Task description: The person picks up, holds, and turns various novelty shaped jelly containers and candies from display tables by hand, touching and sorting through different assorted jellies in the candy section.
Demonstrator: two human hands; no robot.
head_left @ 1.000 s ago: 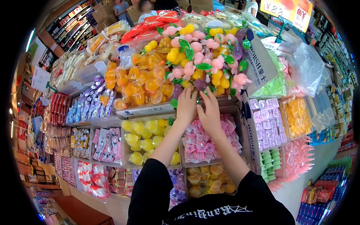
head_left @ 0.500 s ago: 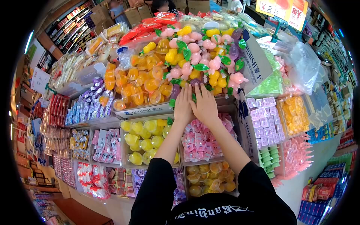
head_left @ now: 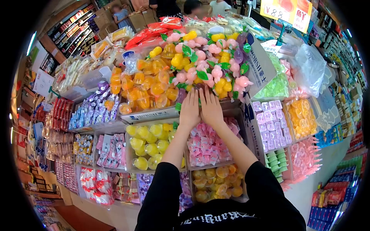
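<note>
My left hand point(head_left: 190, 109) and my right hand point(head_left: 211, 106) lie side by side, palms down, with fingers stretched out over the front edge of a display box. Their fingertips touch purple fruit-shaped jelly cups point(head_left: 199, 87) with green leaves, partly covered by the fingers. Behind them are piled pink jelly cups point(head_left: 201, 56) and yellow jelly cups point(head_left: 178, 60). Orange jelly cups point(head_left: 143, 102) fill the left side of the same box. Neither hand shows anything in its grip; the palms are hidden.
Below my forearms are bins of yellow jelly cups point(head_left: 152, 149), pink wrapped sweets point(head_left: 210, 143) and amber cups point(head_left: 218, 184). A cardboard flap point(head_left: 262, 61) stands at the right, near a price sign point(head_left: 286, 15) and a plastic bag point(head_left: 308, 69). Several people stand at the back.
The view has shifted slightly, and more of the people at the back shows. My hands stay on the front edge of the jelly pile, nearly unmoved.
</note>
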